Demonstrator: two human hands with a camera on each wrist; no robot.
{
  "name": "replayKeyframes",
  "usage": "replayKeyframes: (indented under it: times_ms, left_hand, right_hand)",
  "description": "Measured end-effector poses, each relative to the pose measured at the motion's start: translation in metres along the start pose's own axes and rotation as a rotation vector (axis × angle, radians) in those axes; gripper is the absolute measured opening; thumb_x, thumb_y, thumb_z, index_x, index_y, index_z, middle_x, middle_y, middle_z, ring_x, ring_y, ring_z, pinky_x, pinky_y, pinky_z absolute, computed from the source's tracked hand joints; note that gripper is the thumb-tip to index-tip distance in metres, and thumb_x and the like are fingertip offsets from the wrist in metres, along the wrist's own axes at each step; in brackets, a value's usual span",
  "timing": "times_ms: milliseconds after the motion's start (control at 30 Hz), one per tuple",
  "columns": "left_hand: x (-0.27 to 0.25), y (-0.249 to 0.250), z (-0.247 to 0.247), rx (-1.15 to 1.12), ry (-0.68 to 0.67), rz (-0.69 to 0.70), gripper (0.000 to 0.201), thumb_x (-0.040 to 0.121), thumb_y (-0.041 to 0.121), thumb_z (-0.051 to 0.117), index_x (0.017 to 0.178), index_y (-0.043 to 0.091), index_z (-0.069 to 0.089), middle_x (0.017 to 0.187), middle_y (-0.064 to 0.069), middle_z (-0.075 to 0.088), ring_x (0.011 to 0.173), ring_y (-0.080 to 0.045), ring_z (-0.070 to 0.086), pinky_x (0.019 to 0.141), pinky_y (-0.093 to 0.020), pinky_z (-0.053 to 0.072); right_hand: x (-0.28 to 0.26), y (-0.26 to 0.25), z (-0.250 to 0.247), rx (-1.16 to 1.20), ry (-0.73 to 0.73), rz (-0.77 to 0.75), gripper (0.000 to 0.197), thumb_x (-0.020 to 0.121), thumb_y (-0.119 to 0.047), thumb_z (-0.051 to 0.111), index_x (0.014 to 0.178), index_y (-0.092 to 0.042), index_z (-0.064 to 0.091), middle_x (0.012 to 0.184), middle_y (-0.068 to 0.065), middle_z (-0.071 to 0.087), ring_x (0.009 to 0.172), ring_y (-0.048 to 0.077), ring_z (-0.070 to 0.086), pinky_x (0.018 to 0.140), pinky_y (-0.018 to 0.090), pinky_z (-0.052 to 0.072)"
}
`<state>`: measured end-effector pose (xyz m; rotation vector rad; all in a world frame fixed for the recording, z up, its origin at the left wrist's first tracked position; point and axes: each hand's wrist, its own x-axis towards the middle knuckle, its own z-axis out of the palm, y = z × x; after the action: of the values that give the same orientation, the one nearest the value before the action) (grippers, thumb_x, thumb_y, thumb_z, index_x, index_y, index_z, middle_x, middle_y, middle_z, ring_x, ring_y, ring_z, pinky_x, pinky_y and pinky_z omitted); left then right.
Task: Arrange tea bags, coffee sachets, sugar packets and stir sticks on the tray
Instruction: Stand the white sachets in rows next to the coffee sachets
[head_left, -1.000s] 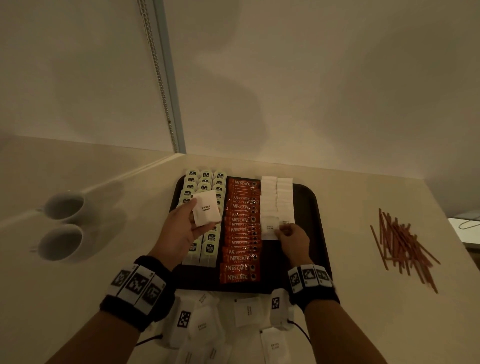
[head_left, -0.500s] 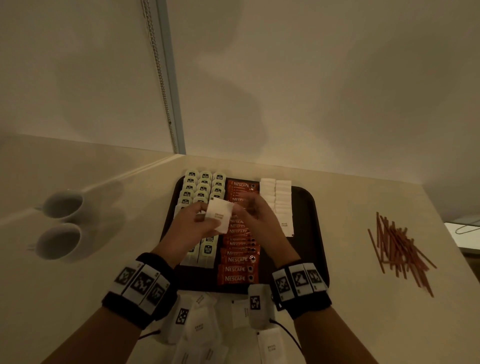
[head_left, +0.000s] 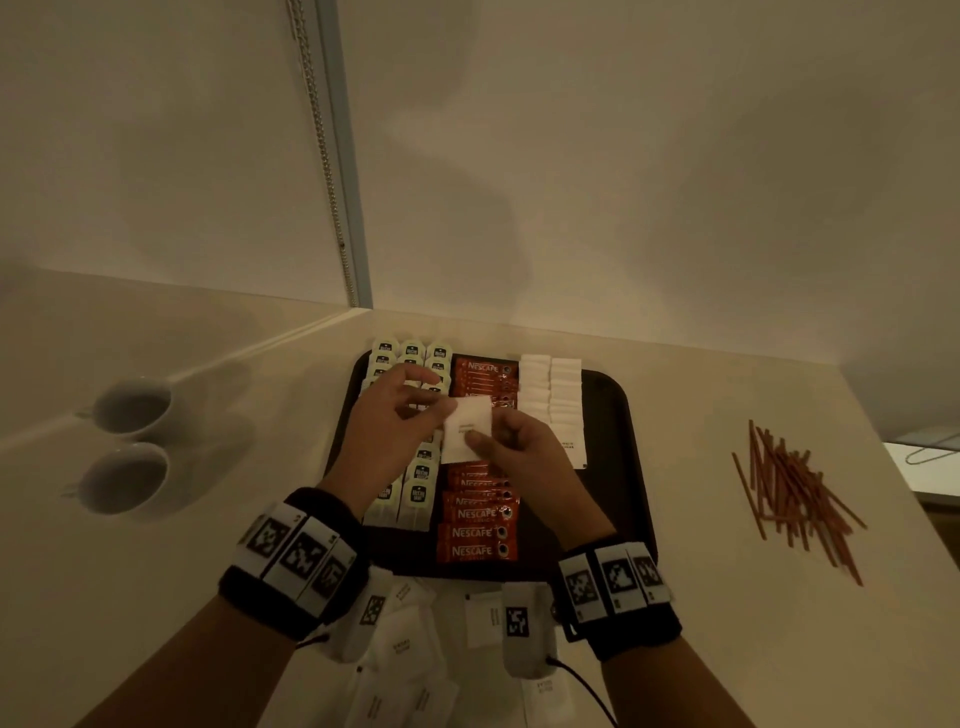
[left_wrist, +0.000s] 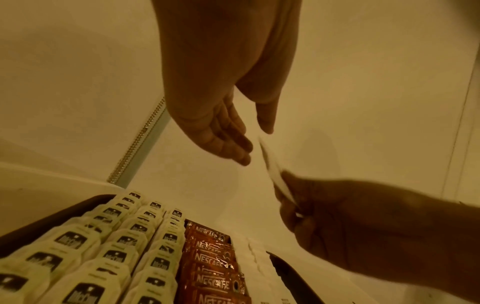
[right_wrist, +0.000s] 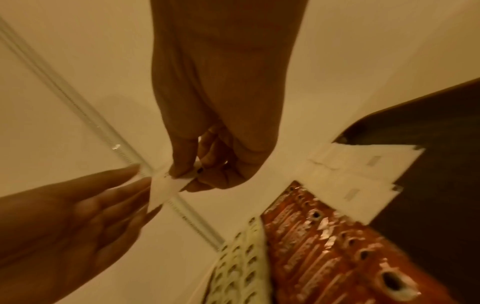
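Observation:
A white sugar packet (head_left: 466, 428) hangs above the dark tray (head_left: 615, 467), over the coffee sachets (head_left: 478, 532). My right hand (head_left: 483, 441) pinches it between thumb and fingers, which shows plainly in the right wrist view (right_wrist: 187, 174). My left hand (head_left: 418, 410) is beside the packet with straight fingers (left_wrist: 240, 152), touching its edge at most. Tea bags (head_left: 421, 488) fill the tray's left columns. Placed sugar packets (head_left: 550, 395) make two columns on the right. The stir sticks (head_left: 795, 493) lie heaped on the counter to the right.
Several loose sugar packets (head_left: 400, 642) lie on the counter in front of the tray, under my wrists. Two white cups (head_left: 130, 410) (head_left: 124, 480) stand at the left. The wall rises just behind the tray. The tray's right strip is bare.
My right hand left the sugar column, crossed to the left hand and took hold of the packet held there. The left hand's fingers have straightened off it.

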<state>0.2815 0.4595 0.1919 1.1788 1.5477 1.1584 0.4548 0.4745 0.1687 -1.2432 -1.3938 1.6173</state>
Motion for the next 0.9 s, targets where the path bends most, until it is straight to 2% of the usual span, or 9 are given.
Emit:
replayKeyframes:
  times_ms: [67,167,233,300,367,433,600,767,900]
  left_hand:
    - [-0.005,-0.002,-0.004,0.010,-0.030,-0.022,0.013,0.089,0.022,0.065,0.100,0.024,0.060,0.097,0.006,0.068,0.082,-0.018,0.068,0.072,-0.030,0.056]
    - [-0.018,-0.010,-0.025,0.073,-0.113,-0.061,0.009,0.093,0.020,0.058,0.100,0.022,0.062,0.100,0.004,0.067,0.085,-0.017,0.067,0.069,-0.024,0.053]
    - [-0.029,-0.023,-0.045,0.100,-0.183,-0.125,0.008,0.092,0.019,0.059,0.099,0.020,0.064,0.099,0.000,0.069,0.082,-0.015,0.067,0.070,-0.025,0.051]
    - [-0.044,-0.037,-0.064,0.099,-0.228,-0.209,0.020,0.083,0.032,0.068,0.098,0.018,0.065,0.092,0.000,0.071,0.077,-0.011,0.067,0.069,-0.026,0.050]
    - [-0.057,-0.055,-0.082,0.145,-0.212,-0.286,0.028,0.078,0.037,0.068,0.096,0.016,0.066,0.085,0.001,0.072,0.074,-0.014,0.067,0.068,-0.029,0.051]
    - [-0.070,-0.071,-0.099,0.170,-0.167,-0.344,0.008,0.092,0.016,0.059,0.097,0.014,0.066,0.084,-0.002,0.073,0.079,-0.024,0.067,0.071,-0.034,0.051]
    - [-0.094,-0.101,-0.130,0.129,-0.057,-0.485,0.017,0.095,0.002,0.050,0.096,0.009,0.065,0.088,-0.013,0.072,0.079,-0.036,0.064,0.073,-0.039,0.048]
    - [-0.111,-0.123,-0.150,0.070,0.025,-0.578,0.016,0.096,0.000,0.047,0.100,0.002,0.062,0.093,-0.019,0.068,0.076,-0.033,0.060,0.069,-0.033,0.043]
    - [-0.121,-0.134,-0.162,0.071,0.051,-0.636,0.017,0.096,0.001,0.045,0.099,0.004,0.062,0.097,-0.020,0.066,0.079,-0.036,0.059,0.070,-0.034,0.043]
  right_hand:
    - [-0.004,0.009,-0.017,0.038,0.092,0.043,0.023,0.091,-0.015,0.058,0.112,-0.007,0.060,0.106,0.009,0.069,0.094,0.020,0.068,0.076,0.029,0.057]
    - [-0.004,0.033,-0.057,-0.092,0.328,0.088,0.019,0.093,-0.016,0.054,0.107,-0.006,0.062,0.105,0.008,0.067,0.090,0.016,0.066,0.070,0.024,0.055]
    - [-0.001,0.055,-0.086,-0.181,0.472,0.166,0.016,0.094,-0.017,0.054,0.105,-0.009,0.062,0.105,0.007,0.067,0.091,0.018,0.065,0.075,0.028,0.056]
    - [0.003,0.077,-0.110,-0.356,0.556,0.243,0.015,0.093,-0.020,0.055,0.105,-0.014,0.062,0.108,0.008,0.066,0.095,0.021,0.063,0.083,0.038,0.055]
    - [0.006,0.094,-0.126,-0.477,0.586,0.302,0.022,0.092,-0.022,0.057,0.111,-0.011,0.061,0.111,0.009,0.065,0.102,0.025,0.061,0.092,0.042,0.051]
    - [0.008,0.102,-0.131,-0.540,0.589,0.330,0.028,0.091,-0.023,0.059,0.115,-0.008,0.060,0.113,0.009,0.064,0.106,0.026,0.059,0.094,0.039,0.048]
    - [0.017,0.103,-0.127,-0.582,0.516,0.300,0.026,0.089,-0.024,0.062,0.111,-0.009,0.064,0.112,0.007,0.065,0.104,0.022,0.059,0.096,0.039,0.047]
    - [0.024,0.104,-0.125,-0.606,0.504,0.294,0.026,0.088,-0.023,0.064,0.109,-0.008,0.065,0.111,0.008,0.065,0.104,0.022,0.058,0.095,0.035,0.046]
    - [0.028,0.105,-0.122,-0.663,0.553,0.305,0.023,0.086,-0.024,0.067,0.102,-0.007,0.066,0.105,0.009,0.066,0.101,0.023,0.058,0.090,0.033,0.045]
